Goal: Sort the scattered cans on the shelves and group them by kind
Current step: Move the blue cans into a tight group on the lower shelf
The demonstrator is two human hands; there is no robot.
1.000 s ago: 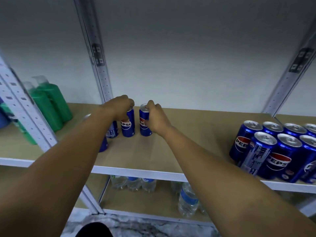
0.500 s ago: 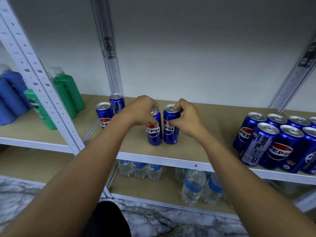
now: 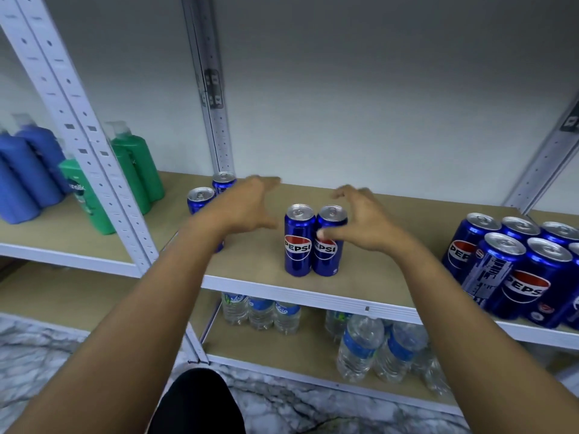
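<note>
Two slim blue Pepsi cans, the left one point(image 3: 299, 242) and the right one point(image 3: 328, 245), stand upright side by side near the front edge of the wooden shelf point(image 3: 257, 258). My left hand point(image 3: 244, 208) hovers open to their left, holding nothing. My right hand point(image 3: 360, 220) is open just right of the pair, its thumb close to the right can. Behind my left hand, two more slim Pepsi cans point(image 3: 200, 198) stand at the back left. A group of several wider Pepsi cans point(image 3: 513, 261) stands at the right end of the shelf.
Green bottles point(image 3: 134, 164) and blue bottles point(image 3: 28, 173) stand on the shelf section to the left, beyond a white upright post point(image 3: 94, 158). Water bottles point(image 3: 360, 346) fill the lower shelf. A marble floor lies below.
Both hands have let go of the two slim cans, which now stand near the shelf's front edge. The hands have spread open and drawn apart.
</note>
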